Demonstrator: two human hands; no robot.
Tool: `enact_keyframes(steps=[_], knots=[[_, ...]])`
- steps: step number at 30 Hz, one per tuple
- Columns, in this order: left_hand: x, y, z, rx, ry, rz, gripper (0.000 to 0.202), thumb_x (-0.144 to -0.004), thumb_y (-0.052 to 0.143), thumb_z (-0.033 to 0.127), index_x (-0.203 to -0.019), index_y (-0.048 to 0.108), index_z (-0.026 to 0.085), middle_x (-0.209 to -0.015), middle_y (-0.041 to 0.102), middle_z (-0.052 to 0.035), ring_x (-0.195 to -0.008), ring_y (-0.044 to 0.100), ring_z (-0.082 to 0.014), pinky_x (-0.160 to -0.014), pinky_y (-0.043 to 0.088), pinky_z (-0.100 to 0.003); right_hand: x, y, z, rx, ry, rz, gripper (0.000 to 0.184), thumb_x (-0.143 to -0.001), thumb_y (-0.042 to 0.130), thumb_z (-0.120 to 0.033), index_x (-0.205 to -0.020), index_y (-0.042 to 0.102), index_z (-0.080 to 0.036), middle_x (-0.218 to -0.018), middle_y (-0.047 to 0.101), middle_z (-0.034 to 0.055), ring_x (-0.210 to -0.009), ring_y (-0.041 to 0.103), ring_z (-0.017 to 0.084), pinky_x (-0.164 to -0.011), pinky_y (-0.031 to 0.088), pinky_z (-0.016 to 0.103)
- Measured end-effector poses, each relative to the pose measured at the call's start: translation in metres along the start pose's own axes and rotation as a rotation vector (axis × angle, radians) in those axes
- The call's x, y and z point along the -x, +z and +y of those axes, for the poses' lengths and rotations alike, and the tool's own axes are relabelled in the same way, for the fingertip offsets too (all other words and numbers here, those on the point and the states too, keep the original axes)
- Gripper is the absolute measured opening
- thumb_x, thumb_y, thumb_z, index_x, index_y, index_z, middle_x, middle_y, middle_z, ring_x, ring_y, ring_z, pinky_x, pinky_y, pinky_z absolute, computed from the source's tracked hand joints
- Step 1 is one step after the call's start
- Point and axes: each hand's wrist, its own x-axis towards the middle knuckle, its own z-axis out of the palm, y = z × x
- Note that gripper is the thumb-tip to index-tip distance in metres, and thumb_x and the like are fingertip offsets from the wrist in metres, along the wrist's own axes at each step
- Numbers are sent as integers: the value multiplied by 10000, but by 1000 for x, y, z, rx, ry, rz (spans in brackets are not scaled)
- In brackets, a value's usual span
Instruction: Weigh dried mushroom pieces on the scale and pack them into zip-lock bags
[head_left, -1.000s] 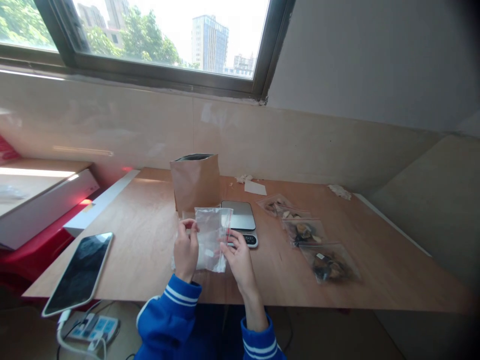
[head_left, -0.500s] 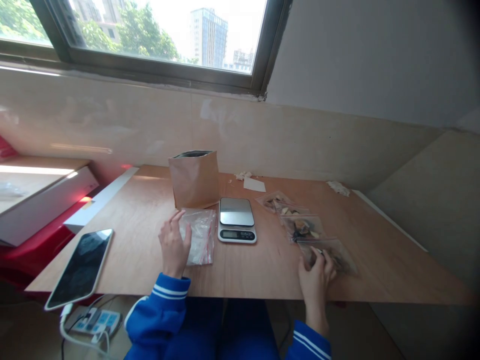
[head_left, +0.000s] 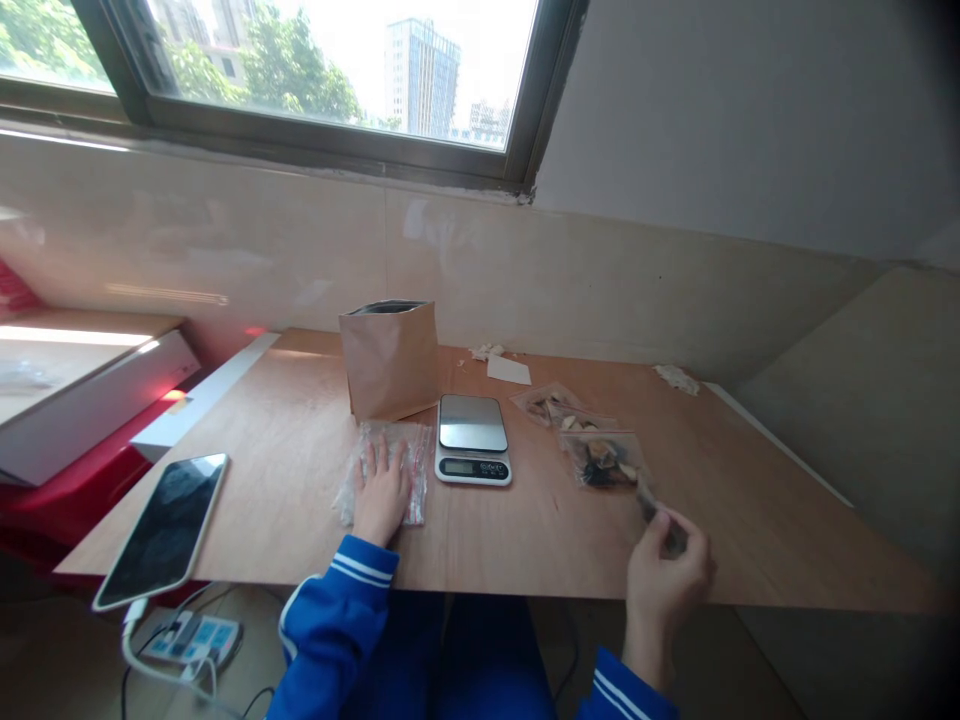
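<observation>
My left hand (head_left: 381, 492) lies flat, fingers spread, on a clear zip bag with a red stripe (head_left: 390, 472), which sits on the wooden table (head_left: 525, 535). My right hand (head_left: 664, 585) hangs near the table's front edge, pinching a small plastic bag (head_left: 658, 522) with dark dried pieces inside; most of that bag is hidden by my fingers. Farther up, a digital kitchen scale (head_left: 472, 437) stands between the clear bag and several filled zip bags (head_left: 602, 460), which hold brown and dark pieces.
A brown kraft paper bag (head_left: 390, 360) stands upright behind the clear bag. A smartphone (head_left: 161, 530) lies at the left. Paper scraps (head_left: 508, 370) sit near the back wall. A power strip (head_left: 191, 640) with a white cable lies below the table.
My right hand has lifted the nearest filled bag off the table and moved it toward the front edge. My left hand has come down flat on the clear bag.
</observation>
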Motion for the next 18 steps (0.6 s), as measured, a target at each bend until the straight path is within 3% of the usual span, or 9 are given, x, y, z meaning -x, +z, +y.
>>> enact_keyframes(steps=[2, 3, 5, 8, 11, 13, 15, 18], knots=[[4, -17, 16, 163, -20, 36, 430, -919, 367, 219, -1299, 554, 144, -1412, 497, -192, -1345, 409, -349, -1100, 244, -595, -3, -5, -38, -199, 91, 39, 402, -881, 523, -523, -981, 616, -145, -930, 671, 163, -849, 652, 262, -750, 516, 395], [8, -27, 27, 278, -8, 89, 410, -932, 357, 240, -1279, 561, 160, -1362, 546, -177, -1298, 467, -328, -1086, 288, -573, -2, -6, -57, -282, 112, -7, 383, -881, 536, -511, -994, 597, -150, -939, 671, 150, -858, 658, 248, -751, 521, 378], [17, -49, 50, 533, 140, 128, 394, -941, 396, 311, -1292, 533, 199, -1302, 587, -139, -1242, 518, -274, -1057, 373, -487, 4, -8, -91, -424, 145, -150, 330, -878, 567, -474, -985, 581, -162, -898, 679, 115, -828, 671, 227, -746, 526, 357], [29, -76, 77, 712, 347, 47, 494, -884, 548, 374, -1350, 473, 228, -1348, 543, -125, -1266, 488, -271, -1060, 372, -450, 17, -8, -125, -573, 176, -461, 269, -880, 585, -437, -957, 591, -179, -803, 686, 66, -755, 670, 198, -726, 526, 325], [33, -85, 81, 759, 336, -113, 367, -832, 618, 427, -1138, 598, 224, -1065, 667, -83, -909, 633, -221, -806, 492, -342, 29, -5, -138, -645, 194, -645, 242, -890, 574, -425, -944, 598, -190, -764, 683, 39, -708, 650, 175, -698, 517, 298], [33, -83, 75, 743, 285, -223, 253, -836, 602, 453, -898, 618, 208, -779, 645, -24, -645, 574, -162, -596, 439, -272, 33, -3, -139, -645, 199, -676, 240, -893, 570, -423, -936, 606, -190, -761, 680, 33, -695, 639, 168, -702, 512, 296], [32, -80, 69, 752, 288, -326, 283, -856, 565, 461, -745, 567, 201, -634, 556, 11, -552, 490, -133, -512, 350, -247, 34, 0, -138, -629, 213, -679, 248, -889, 571, -425, -942, 615, -187, -771, 680, 36, -711, 640, 173, -715, 513, 306], [34, -76, 68, 853, 347, -442, 327, -891, 508, 444, -675, 496, 199, -587, 467, 30, -537, 423, -115, -507, 288, -242, 34, 7, -134, -585, 221, -603, 281, -873, 582, -433, -1007, 605, -187, -919, 682, 72, -846, 648, 204, -802, 512, 359]])
